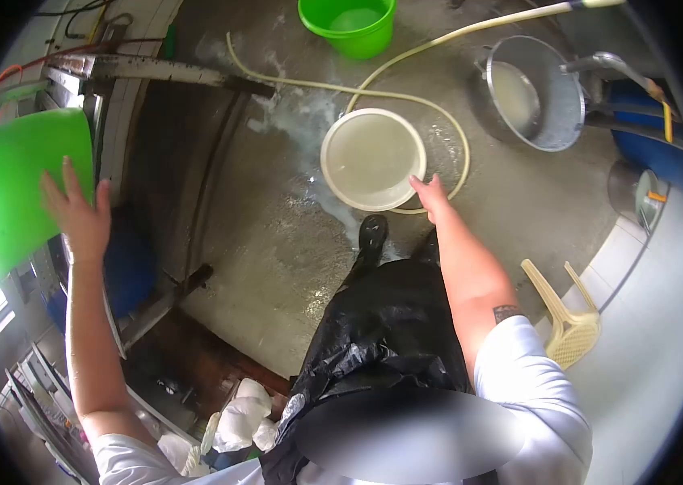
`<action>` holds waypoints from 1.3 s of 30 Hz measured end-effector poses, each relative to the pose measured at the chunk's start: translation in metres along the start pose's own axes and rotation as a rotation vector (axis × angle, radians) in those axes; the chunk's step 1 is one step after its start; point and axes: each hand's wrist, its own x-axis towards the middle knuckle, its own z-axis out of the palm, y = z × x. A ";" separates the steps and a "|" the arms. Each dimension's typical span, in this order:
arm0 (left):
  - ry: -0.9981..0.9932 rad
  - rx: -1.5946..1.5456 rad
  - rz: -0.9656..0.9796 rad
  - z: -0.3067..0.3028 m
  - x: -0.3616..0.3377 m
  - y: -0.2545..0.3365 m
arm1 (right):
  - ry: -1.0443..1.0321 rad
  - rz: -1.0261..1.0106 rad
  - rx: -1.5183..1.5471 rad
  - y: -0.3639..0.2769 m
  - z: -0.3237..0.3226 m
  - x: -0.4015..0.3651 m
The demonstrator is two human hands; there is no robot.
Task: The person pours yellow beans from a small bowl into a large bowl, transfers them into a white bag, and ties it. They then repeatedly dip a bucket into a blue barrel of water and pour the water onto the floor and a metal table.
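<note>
On the left, my left hand (81,214) is raised with its fingers spread, in front of a large green tub (30,182) lying on its side; whether it touches the tub I cannot tell. My right hand (432,196) reaches down to the right rim of a round white basin (372,160) on the wet floor. Its thumb and fingers are apart, close to the rim, and it holds nothing. Cloudy liquid fills the basin. A pale yellow hose (461,133) curves around the basin's right side.
A green bucket (349,36) stands at the top. To the right are a large metal pot (556,97), a smaller pot (628,190) and a beige plastic chair (572,335). Metal frames (172,71) line the left, with white bags (240,416) below.
</note>
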 end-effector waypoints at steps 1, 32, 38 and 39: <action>-0.015 0.013 0.002 0.006 -0.001 -0.013 | -0.057 0.088 0.142 -0.019 0.006 -0.004; -0.953 -1.498 0.396 -0.361 -0.078 0.519 | 0.311 0.167 0.887 0.159 -0.425 -0.344; -0.766 -1.819 0.467 -0.451 -0.024 0.472 | 0.414 0.212 0.897 0.251 -0.529 -0.388; -0.786 -1.849 0.417 -0.449 -0.013 0.466 | 0.408 0.175 0.875 0.240 -0.528 -0.390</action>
